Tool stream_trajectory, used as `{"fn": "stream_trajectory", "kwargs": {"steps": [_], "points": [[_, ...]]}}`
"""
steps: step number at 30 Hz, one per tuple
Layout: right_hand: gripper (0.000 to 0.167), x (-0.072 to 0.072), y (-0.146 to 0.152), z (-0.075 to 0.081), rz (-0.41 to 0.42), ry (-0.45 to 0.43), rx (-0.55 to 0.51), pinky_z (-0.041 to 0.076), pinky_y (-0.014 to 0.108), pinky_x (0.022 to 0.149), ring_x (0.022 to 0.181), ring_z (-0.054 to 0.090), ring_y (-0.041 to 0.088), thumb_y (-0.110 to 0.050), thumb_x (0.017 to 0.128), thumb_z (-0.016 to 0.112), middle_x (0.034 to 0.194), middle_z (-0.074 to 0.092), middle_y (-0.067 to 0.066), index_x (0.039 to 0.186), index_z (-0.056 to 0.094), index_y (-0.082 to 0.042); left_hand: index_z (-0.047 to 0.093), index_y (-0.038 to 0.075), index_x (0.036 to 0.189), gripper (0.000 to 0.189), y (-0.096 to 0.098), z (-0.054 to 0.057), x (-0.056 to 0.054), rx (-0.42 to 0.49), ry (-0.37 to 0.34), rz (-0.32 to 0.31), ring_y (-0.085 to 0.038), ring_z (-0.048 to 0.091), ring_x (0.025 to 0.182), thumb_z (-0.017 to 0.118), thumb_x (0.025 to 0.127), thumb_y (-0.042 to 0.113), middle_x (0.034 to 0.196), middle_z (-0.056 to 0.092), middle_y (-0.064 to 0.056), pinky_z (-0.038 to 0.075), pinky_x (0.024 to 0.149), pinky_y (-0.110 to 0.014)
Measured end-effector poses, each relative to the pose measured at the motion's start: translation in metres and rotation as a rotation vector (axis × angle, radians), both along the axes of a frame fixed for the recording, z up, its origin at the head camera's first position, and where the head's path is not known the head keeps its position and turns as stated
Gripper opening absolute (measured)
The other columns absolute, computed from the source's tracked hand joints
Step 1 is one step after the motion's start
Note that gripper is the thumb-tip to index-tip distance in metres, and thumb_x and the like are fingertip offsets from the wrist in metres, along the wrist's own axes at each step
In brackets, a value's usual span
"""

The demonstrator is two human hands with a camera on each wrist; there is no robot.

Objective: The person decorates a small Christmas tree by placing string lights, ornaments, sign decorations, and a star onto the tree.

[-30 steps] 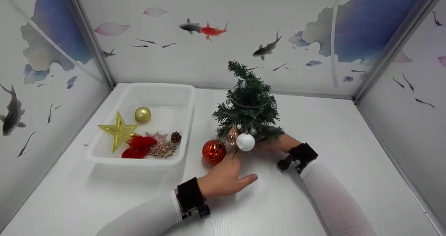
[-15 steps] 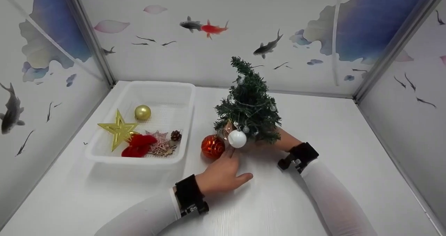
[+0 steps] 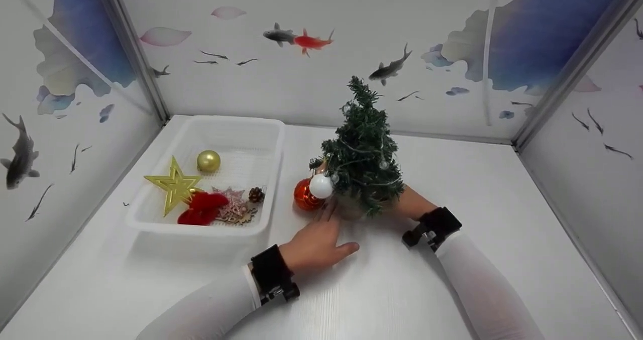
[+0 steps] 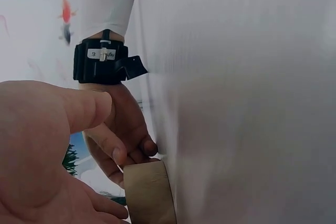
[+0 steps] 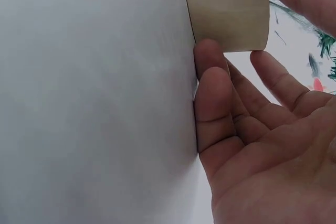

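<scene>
A small green Christmas tree with silvery trim stands on a tan base. A white ball hangs at its left side, partly in front of a shiny red ball. My left hand reaches to the base with straight fingers touching its side, thumb spread away. Behind the tree's right side, my right hand is partly hidden in the head view. In the right wrist view its bent fingers and thumb lie against the base, holding it by the edge.
A white plastic basket on the left holds a gold star, a gold ball, red fabric, a glittery pink star and a pinecone. Patterned panels enclose the white table at the back and sides.
The tree has turned, its white ball swinging left in front of the red ball, and it now looks more upright. My left hand has shifted slightly forward and left; the right stays beside the base.
</scene>
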State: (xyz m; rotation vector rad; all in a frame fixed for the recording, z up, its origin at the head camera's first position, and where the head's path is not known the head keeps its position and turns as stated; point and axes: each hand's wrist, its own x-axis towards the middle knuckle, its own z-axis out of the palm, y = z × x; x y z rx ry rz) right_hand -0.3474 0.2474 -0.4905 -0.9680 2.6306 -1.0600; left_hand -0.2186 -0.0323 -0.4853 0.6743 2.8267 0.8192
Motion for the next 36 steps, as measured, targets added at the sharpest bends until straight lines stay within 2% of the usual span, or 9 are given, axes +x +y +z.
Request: {"fn": "stream_trajectory", "kwargs": {"steps": [3, 5, 8, 11, 14, 19, 28, 34, 36], "points": [[0.072, -0.003, -0.003, -0.001, -0.018, -0.078, -0.076, 0.035, 0.058, 0.127, 0.149, 0.053, 0.038, -0.022, 0.099, 0.082, 0.162, 0.057, 0.018, 0.163, 0.053, -0.002, 0.011, -0.008, 0.174, 0.106, -0.002, -0.004, -0.004, 0.032, 0.0, 0.015, -0.046, 0.022, 0.166, 0.069, 0.108, 0.053, 0.182, 0.006, -0.029, 0.047, 0.121, -0.052], [0.07, -0.003, -0.003, -0.001, -0.038, -0.135, -0.114, 0.038, 0.055, 0.125, 0.144, 0.057, 0.033, -0.025, 0.098, 0.084, 0.159, 0.061, 0.014, 0.16, 0.058, -0.005, 0.011, -0.006, 0.174, 0.106, -0.002, -0.006, -0.006, 0.053, 0.007, 0.018, -0.045, 0.019, 0.167, 0.069, 0.108, 0.053, 0.182, 0.007, -0.029, 0.048, 0.12, -0.053], [0.061, -0.001, -0.003, 0.0, -0.046, -0.198, -0.148, 0.046, 0.052, 0.117, 0.126, 0.068, 0.032, -0.026, 0.101, 0.083, 0.143, 0.07, 0.016, 0.155, 0.063, -0.006, 0.013, -0.007, 0.174, 0.105, -0.004, -0.006, -0.008, 0.075, 0.014, 0.014, -0.044, 0.014, 0.169, 0.068, 0.107, 0.053, 0.182, 0.009, -0.03, 0.047, 0.12, -0.054], [0.055, 0.0, -0.002, -0.001, -0.042, -0.224, -0.167, 0.05, 0.046, 0.108, 0.11, 0.069, 0.027, -0.022, 0.103, 0.081, 0.133, 0.073, 0.014, 0.152, 0.063, -0.004, 0.015, -0.008, 0.174, 0.104, -0.005, -0.006, -0.008, 0.075, 0.015, 0.003, -0.045, 0.011, 0.169, 0.068, 0.107, 0.053, 0.181, 0.008, -0.031, 0.046, 0.121, -0.055], [0.059, -0.001, -0.003, -0.003, -0.057, -0.207, -0.172, 0.048, 0.047, 0.114, 0.122, 0.069, 0.029, -0.021, 0.101, 0.083, 0.139, 0.072, 0.014, 0.153, 0.063, -0.004, 0.014, -0.008, 0.174, 0.104, -0.006, -0.006, -0.009, 0.075, 0.016, -0.001, -0.046, 0.012, 0.169, 0.068, 0.107, 0.052, 0.182, 0.007, -0.03, 0.045, 0.122, -0.055], [0.069, -0.001, -0.003, -0.004, -0.088, -0.149, -0.158, 0.037, 0.055, 0.126, 0.15, 0.053, 0.038, -0.022, 0.1, 0.084, 0.16, 0.06, 0.018, 0.16, 0.057, -0.003, 0.014, -0.009, 0.173, 0.105, -0.007, -0.007, -0.011, 0.077, 0.024, 0.006, -0.045, 0.014, 0.169, 0.068, 0.107, 0.051, 0.181, 0.009, -0.031, 0.04, 0.126, -0.053], [0.076, -0.001, -0.008, -0.002, -0.075, -0.129, -0.174, 0.034, 0.055, 0.128, 0.152, 0.051, 0.037, -0.019, 0.098, 0.086, 0.163, 0.057, 0.018, 0.163, 0.053, -0.001, 0.004, 0.002, 0.178, 0.107, -0.008, -0.006, -0.012, 0.109, 0.039, 0.022, -0.043, 0.016, 0.169, 0.071, 0.106, 0.047, 0.181, 0.013, -0.03, 0.044, 0.122, -0.057], [0.08, -0.001, -0.01, -0.003, -0.074, -0.14, -0.186, 0.032, 0.055, 0.129, 0.153, 0.049, 0.038, -0.014, 0.095, 0.088, 0.164, 0.055, 0.02, 0.164, 0.05, 0.002, 0.005, 0.002, 0.178, 0.108, -0.009, -0.007, -0.013, 0.113, 0.031, 0.036, -0.042, 0.02, 0.168, 0.072, 0.105, 0.048, 0.182, 0.013, -0.028, 0.052, 0.115, -0.057], [0.078, 0.0, -0.009, -0.003, -0.073, -0.16, -0.197, 0.031, 0.055, 0.13, 0.155, 0.047, 0.039, -0.013, 0.098, 0.085, 0.165, 0.053, 0.021, 0.164, 0.049, 0.003, 0.006, 0.002, 0.178, 0.109, -0.009, -0.007, -0.013, 0.116, 0.028, 0.04, -0.042, 0.024, 0.167, 0.072, 0.105, 0.048, 0.182, 0.014, -0.028, 0.055, 0.111, -0.056]]}}
